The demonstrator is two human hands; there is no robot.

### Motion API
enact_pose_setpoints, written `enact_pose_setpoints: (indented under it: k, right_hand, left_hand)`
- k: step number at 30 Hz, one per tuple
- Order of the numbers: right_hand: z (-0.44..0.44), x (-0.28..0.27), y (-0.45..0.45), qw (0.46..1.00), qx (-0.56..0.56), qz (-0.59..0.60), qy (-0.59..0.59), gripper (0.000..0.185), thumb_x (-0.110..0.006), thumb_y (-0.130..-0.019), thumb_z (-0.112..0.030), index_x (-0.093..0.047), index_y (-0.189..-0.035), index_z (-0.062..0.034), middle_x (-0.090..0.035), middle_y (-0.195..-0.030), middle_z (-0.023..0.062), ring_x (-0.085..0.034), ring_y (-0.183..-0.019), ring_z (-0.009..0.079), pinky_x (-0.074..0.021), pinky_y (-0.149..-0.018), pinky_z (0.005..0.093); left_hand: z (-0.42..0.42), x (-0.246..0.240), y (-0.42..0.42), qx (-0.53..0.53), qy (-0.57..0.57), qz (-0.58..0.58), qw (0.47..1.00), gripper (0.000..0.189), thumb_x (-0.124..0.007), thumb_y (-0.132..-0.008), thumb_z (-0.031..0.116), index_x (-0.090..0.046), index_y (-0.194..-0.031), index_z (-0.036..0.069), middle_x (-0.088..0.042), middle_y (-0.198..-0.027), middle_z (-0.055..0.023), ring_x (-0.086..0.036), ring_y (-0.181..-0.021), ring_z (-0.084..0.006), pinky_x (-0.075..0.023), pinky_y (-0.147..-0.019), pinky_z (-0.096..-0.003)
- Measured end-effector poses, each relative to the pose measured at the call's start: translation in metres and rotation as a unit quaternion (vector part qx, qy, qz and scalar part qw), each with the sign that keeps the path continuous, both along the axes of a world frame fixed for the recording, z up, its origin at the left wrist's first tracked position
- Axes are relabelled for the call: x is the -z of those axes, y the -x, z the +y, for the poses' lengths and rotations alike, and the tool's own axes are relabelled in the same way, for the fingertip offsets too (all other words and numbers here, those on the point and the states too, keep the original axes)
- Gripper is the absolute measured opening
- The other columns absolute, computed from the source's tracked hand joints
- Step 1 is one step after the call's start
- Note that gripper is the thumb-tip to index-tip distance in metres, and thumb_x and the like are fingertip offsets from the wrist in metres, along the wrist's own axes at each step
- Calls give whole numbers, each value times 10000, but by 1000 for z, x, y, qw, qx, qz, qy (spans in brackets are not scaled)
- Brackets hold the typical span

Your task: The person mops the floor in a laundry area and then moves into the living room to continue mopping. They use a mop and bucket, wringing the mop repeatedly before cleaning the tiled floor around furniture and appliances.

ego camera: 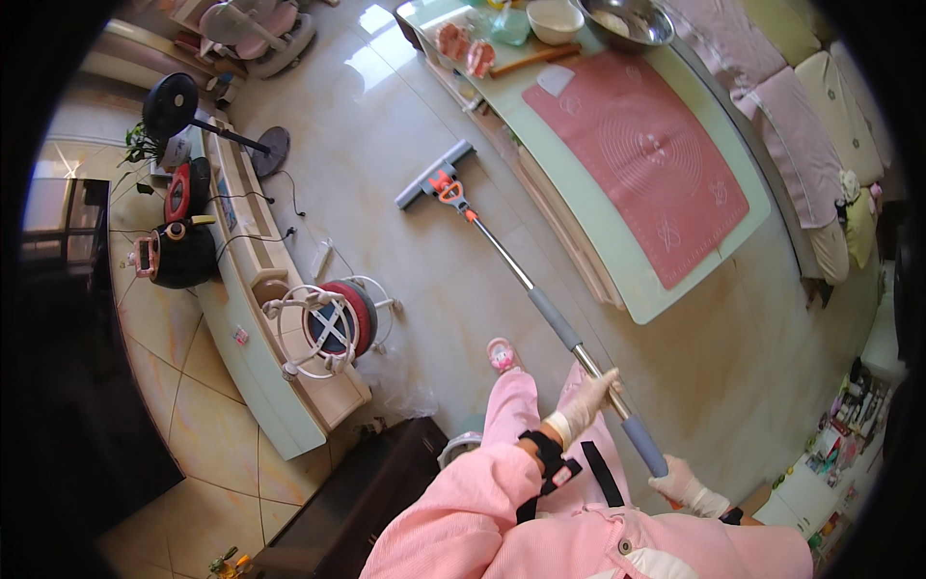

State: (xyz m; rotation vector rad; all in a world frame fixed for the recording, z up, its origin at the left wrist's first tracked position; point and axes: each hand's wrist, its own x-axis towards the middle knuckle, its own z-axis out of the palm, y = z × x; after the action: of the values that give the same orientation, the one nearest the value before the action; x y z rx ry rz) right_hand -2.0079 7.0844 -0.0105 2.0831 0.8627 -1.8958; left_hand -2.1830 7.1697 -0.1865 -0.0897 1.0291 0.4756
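Note:
A sponge floor mop (519, 268) with a steel pole and grey sleeves slants across the view. Partway up that pole, my left hand (587, 405) in a pale glove is closed around the bare metal. My right hand (680, 481), also gloved, grips the grey handle end close to my body. The grey mop head (434, 176) with orange parts lies on the tiled floor (376, 289), left of the long low table (741, 199). Whether the sponge is wet cannot be told.
A pink baking mat (651, 159), a steel bowl (626, 25) and raw meat (466, 54) lie on the table. To the left are an upturned round stool (333, 329), a black fan (170, 105) and loose cords (253, 235). A sofa (788, 145) stands at right.

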Motion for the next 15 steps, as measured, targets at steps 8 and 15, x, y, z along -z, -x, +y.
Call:
enact_pose_setpoints:
  k: [8,15]
  right_hand:
    - [23,-17,56,1000,15,-5,-9,172,-585,-648,-105,-514,-784,-26,-524,-582,49,-494,-417,119,-409,-396,260]
    - [84,11,114,996,61,58,-14,125,-544,-672,-69,-478,-768,-22,-487,-549,38,-470,-394,130,-384,-371,268]
  left_hand:
    - [20,1,32,98,24,46,994,164,-457,-816,117,-431,-942,15,-541,-734,-96,-594,-654,-240,-508,-585,-379]
    - [92,36,86,81,12,75,994,79,-442,-760,75,-506,-737,34,-543,-656,-83,-576,-595,-238,-490,-565,-369]
